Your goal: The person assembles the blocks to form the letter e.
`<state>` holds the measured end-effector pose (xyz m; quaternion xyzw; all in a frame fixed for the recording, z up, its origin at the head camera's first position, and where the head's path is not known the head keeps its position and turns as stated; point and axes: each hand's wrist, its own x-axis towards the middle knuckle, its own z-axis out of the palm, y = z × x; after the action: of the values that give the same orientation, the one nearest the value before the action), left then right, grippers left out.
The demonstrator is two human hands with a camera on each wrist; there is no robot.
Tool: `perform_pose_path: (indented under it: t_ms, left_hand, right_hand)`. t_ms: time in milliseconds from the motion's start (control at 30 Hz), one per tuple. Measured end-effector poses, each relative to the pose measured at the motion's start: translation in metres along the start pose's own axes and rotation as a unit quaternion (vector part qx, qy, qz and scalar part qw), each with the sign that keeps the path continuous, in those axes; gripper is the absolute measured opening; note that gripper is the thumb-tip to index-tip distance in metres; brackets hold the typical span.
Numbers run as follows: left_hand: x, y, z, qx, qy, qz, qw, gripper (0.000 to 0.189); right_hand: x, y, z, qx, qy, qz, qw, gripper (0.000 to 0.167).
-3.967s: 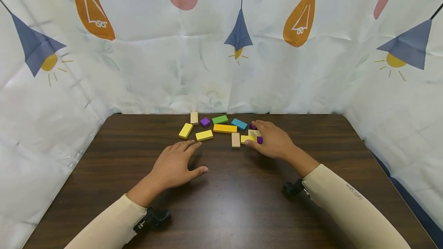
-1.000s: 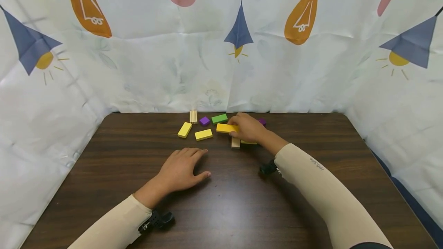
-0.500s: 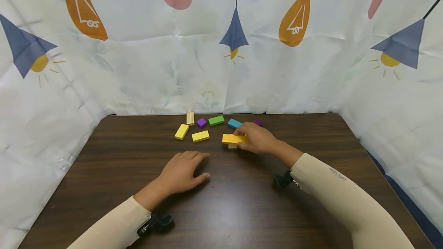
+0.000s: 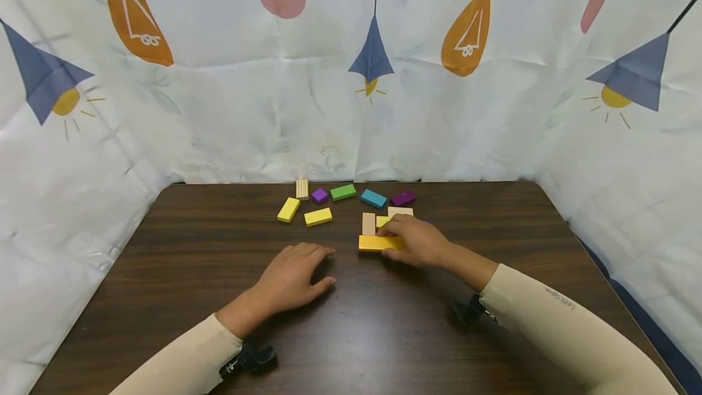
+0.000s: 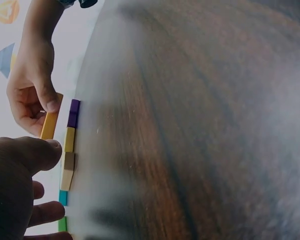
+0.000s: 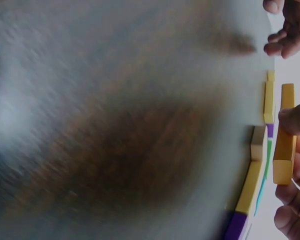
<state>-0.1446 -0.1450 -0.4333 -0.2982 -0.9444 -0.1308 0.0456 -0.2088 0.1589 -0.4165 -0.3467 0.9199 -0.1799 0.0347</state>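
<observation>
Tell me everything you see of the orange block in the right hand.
The orange block is a long, plain bar, apparently painted wood, with flat faces and straight edges. The right hand pinches it between thumb and fingers, holding it off the table, roughly level and running left to right. Only that hand visibly touches it.

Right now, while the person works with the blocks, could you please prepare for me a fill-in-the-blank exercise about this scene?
1. The colour of the long block pinched by the right hand is ____.
2. The left hand holds ____.
3. In the head view, the green block lies between the small purple block and the ____ block.
4. The number of green blocks seen on the table is ____.

Missing words: orange; nothing; blue; one.
</observation>
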Motion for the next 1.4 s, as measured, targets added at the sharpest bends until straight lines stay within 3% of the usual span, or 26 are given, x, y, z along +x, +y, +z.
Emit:
perform_pose_path:
  t_ms: [167, 800, 1400]
  left_hand:
    - [0.000, 0.003, 0.002, -0.006, 0.004, 0.006, 1.0000, 0.055]
    - [0.003, 0.012, 0.006, -0.023, -0.002, 0.015, 0.9996, 0.057]
    - [0.007, 0.020, 0.014, -0.048, -0.010, 0.035, 0.9982, 0.051]
  right_hand:
    - [-0.010, -0.005, 0.003, 0.006, 0.010, -0.016, 0.9998, 0.034]
    - [-0.027, -0.022, 0.015, 0.027, -0.020, 0.011, 0.9994, 0.032]
    - [-0.028, -0.033, 0.030, 0.025, -0.035, -0.006, 0.9990, 0.032]
